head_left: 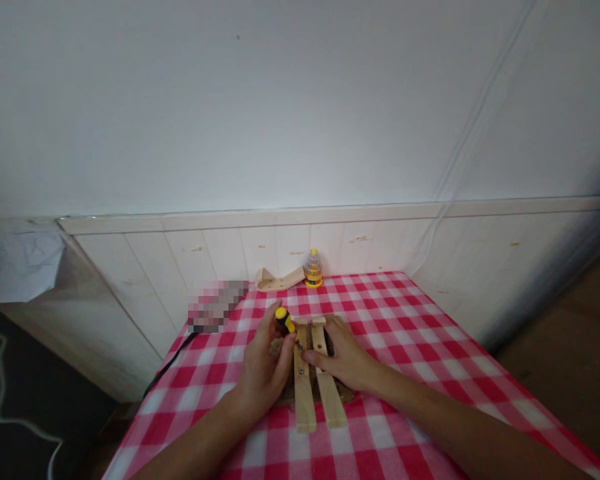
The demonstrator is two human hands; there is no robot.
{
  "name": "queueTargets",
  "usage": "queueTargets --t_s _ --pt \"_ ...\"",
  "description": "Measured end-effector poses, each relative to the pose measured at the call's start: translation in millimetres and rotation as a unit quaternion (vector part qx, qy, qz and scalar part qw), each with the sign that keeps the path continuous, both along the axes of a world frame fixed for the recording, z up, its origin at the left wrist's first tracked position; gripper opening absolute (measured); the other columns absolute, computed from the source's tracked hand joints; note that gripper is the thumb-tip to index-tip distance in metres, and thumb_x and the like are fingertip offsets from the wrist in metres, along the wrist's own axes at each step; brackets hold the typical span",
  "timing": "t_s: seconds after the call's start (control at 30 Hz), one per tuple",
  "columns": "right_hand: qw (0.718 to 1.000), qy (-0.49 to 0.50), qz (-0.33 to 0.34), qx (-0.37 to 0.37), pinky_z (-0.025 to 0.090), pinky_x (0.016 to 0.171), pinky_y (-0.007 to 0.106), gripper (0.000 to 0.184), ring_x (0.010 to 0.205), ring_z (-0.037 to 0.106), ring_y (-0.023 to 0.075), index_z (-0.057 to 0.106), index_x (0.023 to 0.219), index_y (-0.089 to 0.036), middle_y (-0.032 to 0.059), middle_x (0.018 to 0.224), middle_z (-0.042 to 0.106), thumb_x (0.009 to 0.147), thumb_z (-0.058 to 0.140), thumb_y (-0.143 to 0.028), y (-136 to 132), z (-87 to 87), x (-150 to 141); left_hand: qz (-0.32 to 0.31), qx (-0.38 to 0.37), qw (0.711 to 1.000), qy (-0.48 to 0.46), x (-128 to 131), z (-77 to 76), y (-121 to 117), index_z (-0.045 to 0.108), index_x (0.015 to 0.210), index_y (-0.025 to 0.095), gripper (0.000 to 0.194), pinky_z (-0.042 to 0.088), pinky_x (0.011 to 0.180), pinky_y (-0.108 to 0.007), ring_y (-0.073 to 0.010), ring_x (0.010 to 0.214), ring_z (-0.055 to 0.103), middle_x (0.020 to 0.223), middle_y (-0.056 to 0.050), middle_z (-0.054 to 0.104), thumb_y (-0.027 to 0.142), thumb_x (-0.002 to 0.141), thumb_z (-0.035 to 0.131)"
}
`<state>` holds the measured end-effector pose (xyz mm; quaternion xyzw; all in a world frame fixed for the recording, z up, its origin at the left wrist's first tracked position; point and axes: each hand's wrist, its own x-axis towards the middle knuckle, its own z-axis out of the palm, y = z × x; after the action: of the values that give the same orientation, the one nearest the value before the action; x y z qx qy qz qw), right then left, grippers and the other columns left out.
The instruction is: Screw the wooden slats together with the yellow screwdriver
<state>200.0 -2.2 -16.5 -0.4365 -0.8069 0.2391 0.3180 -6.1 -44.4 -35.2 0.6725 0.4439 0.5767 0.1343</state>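
Observation:
My left hand (265,363) is closed around a screwdriver (283,320) with a yellow and black handle. The tool leans over the left of two pale wooden slats (305,400), its tip close to a screw in the wood. Dark holes or screw heads show along both slats, which lie side by side on a brown base piece (347,395). My right hand (347,357) wraps over the right slat (333,403) from the side, its thumb reaching across to the left one. Its other fingertips are partly hidden behind the wood.
A red and white checked cloth (385,313) covers the table. At the back, by the white panelled wall, are an angled wooden piece (280,281) and a clear container with a yellow base (313,270). A blurred-out object (217,307) with a black strap lies at the left edge.

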Motion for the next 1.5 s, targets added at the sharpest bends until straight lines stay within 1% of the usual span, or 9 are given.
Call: queueTargets --t_s 0.27,0.5,0.63,0.77,0.9,1.03,1.2,1.37,1.5 --pt "1.0 -0.005 -0.003 -0.001 0.054 0.099 0.051 0.032 0.111 0.068 0.0352 0.072 0.108 -0.025 0.0091 0.116 0.074 0.084 0.087 -0.039 0 -0.1 0 -0.01 -0.028 0.999 0.012 1 -0.5 -2 0.028 0.17 0.025 0.069 0.059 0.093 -0.039 -0.0241 0.105 0.077 0.118 -0.01 0.078 0.025 0.107 0.055" --pt "1.0 -0.011 -0.002 -0.01 0.053 0.1 0.05 0.031 0.111 0.068 0.0354 0.071 0.106 -0.022 0.0105 0.114 0.073 0.084 0.087 -0.037 -1 2.7 -1 -0.035 -0.038 0.999 0.002 2 -3.6 -2 0.024 0.171 0.024 0.069 0.057 0.098 -0.041 -0.0248 0.109 0.074 0.121 -0.012 0.076 0.027 0.108 0.053" --pt "1.0 -0.01 -0.006 -0.006 0.053 0.099 0.05 0.033 0.11 0.068 0.0352 0.071 0.108 -0.022 0.01 0.113 0.073 0.084 0.087 -0.038 -2 1.9 -1 -0.066 -0.022 0.997 -0.043 0 -5.0 -5 0.027 0.17 0.027 0.065 0.058 0.099 -0.04 -0.0239 0.113 0.072 0.124 -0.011 0.073 0.03 0.11 0.053" --pt "1.0 -0.014 -0.006 -0.003 0.053 0.098 0.05 0.034 0.11 0.067 0.0346 0.07 0.109 -0.022 0.01 0.114 0.073 0.085 0.086 -0.04 -1 0.0 0 -0.114 -0.004 0.988 -0.1 -3 -3.2 -11 0.033 0.166 0.031 0.057 0.059 0.096 -0.035 -0.0198 0.105 0.07 0.12 -0.008 0.069 0.03 0.112 0.051" --pt "1.0 -0.008 -0.007 -0.002 0.053 0.099 0.05 0.037 0.112 0.068 0.035 0.07 0.112 -0.022 0.0097 0.115 0.074 0.085 0.087 -0.041 0 -0.6 0 -0.167 -0.007 0.98 -0.112 -7 -3.6 -14 0.034 0.165 0.032 0.057 0.058 0.097 -0.034 -0.0184 0.104 0.069 0.119 -0.007 0.069 0.027 0.112 0.051" --pt "1.0 -0.014 -0.009 -0.001 0.053 0.098 0.05 0.035 0.109 0.068 0.0346 0.07 0.107 -0.022 0.0099 0.112 0.074 0.085 0.087 -0.043 -1 -0.6 -1 -0.19 0.003 0.975 -0.115 -6 -3.5 -15 0.036 0.164 0.031 0.057 0.058 0.099 -0.034 -0.0185 0.106 0.07 0.12 -0.007 0.069 0.023 0.111 0.053" --pt "1.0 -0.014 -0.009 -0.008 0.053 0.097 0.051 0.035 0.107 0.067 0.0345 0.069 0.107 -0.021 0.0104 0.112 0.072 0.085 0.086 -0.042 0 -0.5 -2 -0.187 0.012 0.976 -0.108 -4 -3.4 -14 0.036 0.164 0.033 0.058 0.059 0.101 -0.034 -0.0189 0.112 0.072 0.128 -0.009 0.068 0.02 0.11 0.054" --pt "1.0 -0.008 -0.009 -0.007 0.053 0.096 0.049 0.036 0.108 0.067 0.0344 0.069 0.107 -0.022 0.0103 0.112 0.072 0.085 0.087 -0.043 0 -1.0 -1 -0.164 0.016 0.985 -0.06 -7 -5.5 -14 0.036 0.162 0.029 0.058 0.06 0.102 -0.037 -0.0219 0.115 0.074 0.132 -0.012 0.069 0.019 0.109 0.056" --pt "1.0 -0.006 -0.008 -0.005 0.053 0.097 0.048 0.037 0.108 0.066 0.0331 0.068 0.109 -0.022 0.0098 0.113 0.072 0.085 0.087 -0.042 0 -2.5 0 -0.138 0.048 0.989 -0.036 -6 -5.0 -12 0.038 0.161 0.028 0.057 0.062 0.1 -0.037 -0.0238 0.118 0.073 0.134 -0.014 0.068 0.02 0.108 0.057"
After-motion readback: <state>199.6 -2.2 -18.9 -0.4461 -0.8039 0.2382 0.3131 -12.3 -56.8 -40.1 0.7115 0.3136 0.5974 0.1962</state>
